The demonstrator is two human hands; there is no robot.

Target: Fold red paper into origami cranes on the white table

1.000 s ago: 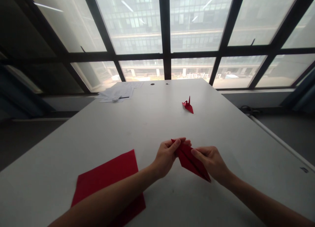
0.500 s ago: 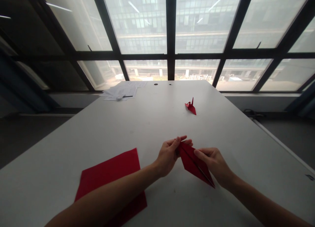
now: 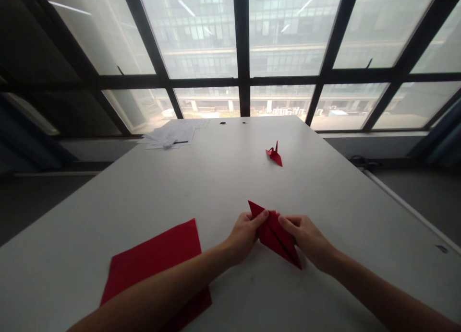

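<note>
A folded, pointed piece of red paper lies low over the white table, held between both hands. My left hand pinches its left side, thumb on top near the far tip. My right hand grips its right edge with closed fingers. The far tip of the paper sticks out beyond my left thumb. A flat stack of red paper sheets lies to the left, partly under my left forearm. A finished red paper crane stands farther back on the table.
White papers with a dark pen lie at the table's far left corner. Two small round holes sit at the far edge. Large windows with dark frames rise behind the table. The floor drops away on both sides.
Both hands have slid down the folded red paper, toward me, so its far tip now shows beyond my left thumb. The paper lies lower and flatter.
</note>
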